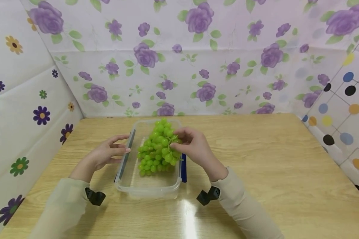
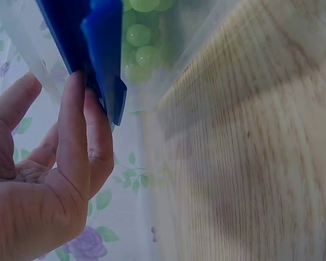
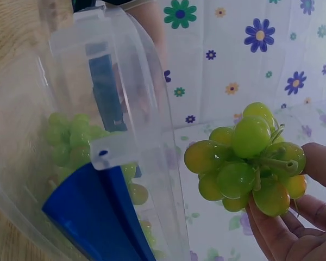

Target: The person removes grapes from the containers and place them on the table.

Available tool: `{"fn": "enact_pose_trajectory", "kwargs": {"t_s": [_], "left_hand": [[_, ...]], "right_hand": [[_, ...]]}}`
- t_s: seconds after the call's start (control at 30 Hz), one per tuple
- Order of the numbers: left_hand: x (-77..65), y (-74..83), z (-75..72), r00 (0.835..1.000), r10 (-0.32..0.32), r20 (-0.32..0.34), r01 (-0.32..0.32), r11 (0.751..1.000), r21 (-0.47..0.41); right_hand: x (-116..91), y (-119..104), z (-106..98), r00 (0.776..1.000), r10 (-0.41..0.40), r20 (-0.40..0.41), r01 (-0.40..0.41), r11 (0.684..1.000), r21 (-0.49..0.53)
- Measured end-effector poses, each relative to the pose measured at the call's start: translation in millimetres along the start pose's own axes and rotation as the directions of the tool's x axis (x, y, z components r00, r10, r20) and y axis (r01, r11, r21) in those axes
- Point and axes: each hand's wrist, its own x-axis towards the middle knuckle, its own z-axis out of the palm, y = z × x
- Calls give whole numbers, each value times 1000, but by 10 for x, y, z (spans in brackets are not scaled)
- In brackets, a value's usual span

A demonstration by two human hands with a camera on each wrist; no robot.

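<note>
Green grapes (image 1: 157,146) in right hand (image 1: 195,145), left hand (image 1: 104,154) across clear box (image 1: 148,190)

Head view looks forward and down from up high over the table (image 1: 272,159). Both wrist views are super close and rolled sideways: left one looks past the left hand (image 2: 49,179) at the tub (image 1: 149,190), right one peers across it toward the daisy wall (image 3: 220,70). All three share the tub and grapes (image 1: 157,149).
</note>
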Motion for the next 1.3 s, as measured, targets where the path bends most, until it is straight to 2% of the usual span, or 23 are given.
{"fn": "enact_pose_trajectory", "kwargs": {"t_s": [0.33, 0.7, 1.1, 1.3], "left_hand": [[-11, 18, 11, 1000, -14, -11, 14, 1000, 7], [-4, 25, 19, 1000, 18, 7, -18, 1000, 25], [-9, 7, 21, 1000, 24, 5, -24, 999, 34], [-10, 7, 21, 1000, 16, -4, -16, 999, 41]], "right_hand": [[63, 52, -96, 998, -2, -55, 2, 1000, 4], [132, 126, -194, 993, 37, -108, -36, 999, 17], [194, 229, -296, 985, 34, -171, -35, 999, 0], [217, 273, -356, 982, 65, -180, -64, 998, 15]]}}
